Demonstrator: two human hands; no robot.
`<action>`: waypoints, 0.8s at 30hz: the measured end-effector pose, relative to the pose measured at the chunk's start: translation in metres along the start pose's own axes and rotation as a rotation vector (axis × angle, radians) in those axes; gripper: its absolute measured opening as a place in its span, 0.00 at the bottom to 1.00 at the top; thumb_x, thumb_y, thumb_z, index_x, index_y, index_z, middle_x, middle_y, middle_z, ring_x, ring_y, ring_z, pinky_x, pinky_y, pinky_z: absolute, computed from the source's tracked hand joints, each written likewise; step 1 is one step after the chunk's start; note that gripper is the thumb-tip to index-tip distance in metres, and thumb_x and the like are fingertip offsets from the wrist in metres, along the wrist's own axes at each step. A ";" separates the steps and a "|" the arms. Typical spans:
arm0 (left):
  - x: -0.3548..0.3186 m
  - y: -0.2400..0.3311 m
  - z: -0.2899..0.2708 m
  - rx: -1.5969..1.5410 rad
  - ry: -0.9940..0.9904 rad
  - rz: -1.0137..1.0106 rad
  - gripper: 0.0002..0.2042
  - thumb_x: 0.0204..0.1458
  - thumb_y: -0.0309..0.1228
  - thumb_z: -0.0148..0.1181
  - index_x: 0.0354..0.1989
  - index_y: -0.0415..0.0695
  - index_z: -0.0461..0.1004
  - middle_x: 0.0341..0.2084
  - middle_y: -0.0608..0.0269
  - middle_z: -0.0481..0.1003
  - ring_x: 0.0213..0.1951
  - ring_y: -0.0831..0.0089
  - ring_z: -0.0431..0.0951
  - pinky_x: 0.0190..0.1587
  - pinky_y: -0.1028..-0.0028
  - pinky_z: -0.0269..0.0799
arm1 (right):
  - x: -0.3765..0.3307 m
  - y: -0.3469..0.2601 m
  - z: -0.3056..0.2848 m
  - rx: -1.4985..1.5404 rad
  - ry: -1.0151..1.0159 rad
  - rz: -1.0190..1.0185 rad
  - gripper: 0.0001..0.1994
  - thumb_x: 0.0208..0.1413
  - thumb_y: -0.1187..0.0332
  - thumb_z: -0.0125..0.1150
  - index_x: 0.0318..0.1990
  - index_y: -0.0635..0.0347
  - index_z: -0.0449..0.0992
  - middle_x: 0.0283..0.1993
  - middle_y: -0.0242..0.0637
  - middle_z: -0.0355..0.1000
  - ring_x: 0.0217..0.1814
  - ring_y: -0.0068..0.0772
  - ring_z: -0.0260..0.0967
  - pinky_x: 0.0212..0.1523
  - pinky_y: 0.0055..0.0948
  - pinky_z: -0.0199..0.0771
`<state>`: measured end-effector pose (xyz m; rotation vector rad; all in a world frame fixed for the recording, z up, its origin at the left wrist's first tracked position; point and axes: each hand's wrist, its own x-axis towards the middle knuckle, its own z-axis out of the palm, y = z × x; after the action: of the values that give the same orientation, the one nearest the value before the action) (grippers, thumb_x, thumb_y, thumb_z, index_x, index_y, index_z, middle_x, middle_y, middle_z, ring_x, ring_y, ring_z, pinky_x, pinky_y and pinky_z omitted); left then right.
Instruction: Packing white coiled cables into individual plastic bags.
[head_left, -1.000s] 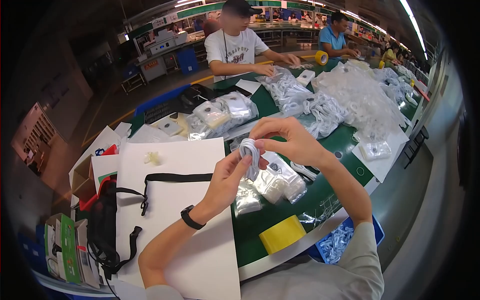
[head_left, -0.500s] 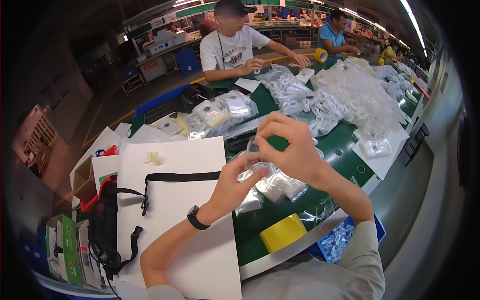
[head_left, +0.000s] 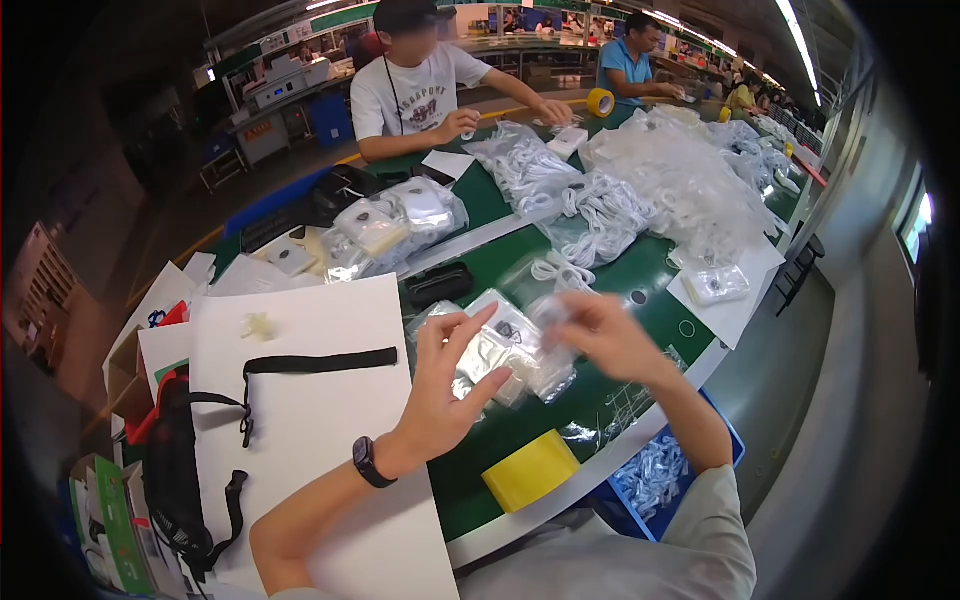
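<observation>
My left hand [head_left: 445,390], with a dark watch on its wrist, is held over the near pile with thumb and fingers apart and nothing between them. Just beyond its fingers lie flat white packets in clear plastic bags [head_left: 490,352]. To the right, my right hand [head_left: 610,340] is smeared by motion, its fingers bent toward a see-through bag [head_left: 545,312] at the pile's right side. Whether the fingers grip that bag cannot be made out. A loop of white cable [head_left: 562,270] lies just beyond it.
White board [head_left: 330,440] with a black strap [head_left: 320,360] covers the left side. Yellow tape roll [head_left: 530,472] sits at the near edge; a blue bin [head_left: 650,470] stands below. Bagged cables [head_left: 600,210] lie farther off. A co-worker [head_left: 420,90] works across the green table.
My hands, together at a clear plastic piece before, have separated. My left hand has opened; my right hand has moved down and right, toward the bags. The whole view has shifted slightly.
</observation>
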<state>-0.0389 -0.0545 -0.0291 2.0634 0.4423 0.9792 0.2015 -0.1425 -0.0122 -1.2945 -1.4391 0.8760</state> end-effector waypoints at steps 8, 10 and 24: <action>-0.010 -0.068 0.013 0.446 0.022 0.001 0.24 0.51 0.31 0.64 0.58 0.43 0.71 0.54 0.51 0.68 0.57 0.52 0.64 0.62 0.59 0.61 | -0.004 0.106 -0.169 -0.861 0.342 0.320 0.13 0.55 0.66 0.66 0.42 0.67 0.76 0.36 0.45 0.77 0.39 0.40 0.76 0.40 0.37 0.75; -0.011 -0.077 0.010 0.588 0.003 -0.010 0.23 0.52 0.30 0.63 0.58 0.43 0.72 0.55 0.51 0.68 0.57 0.52 0.64 0.62 0.57 0.61 | 0.001 0.104 -0.159 -0.885 0.373 0.334 0.16 0.51 0.64 0.70 0.42 0.66 0.77 0.38 0.49 0.76 0.42 0.49 0.75 0.43 0.42 0.74; -0.013 -0.102 0.006 0.495 0.051 -0.164 0.21 0.52 0.35 0.67 0.54 0.42 0.75 0.45 0.52 0.71 0.50 0.55 0.69 0.55 0.62 0.66 | 0.055 0.074 -0.084 -0.736 0.392 0.093 0.14 0.51 0.63 0.71 0.33 0.65 0.75 0.27 0.41 0.75 0.29 0.36 0.73 0.35 0.33 0.73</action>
<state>-0.0404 -0.0019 -0.1177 2.3896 0.9432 0.8867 0.3046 -0.0835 -0.0497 -1.9555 -1.4305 0.0984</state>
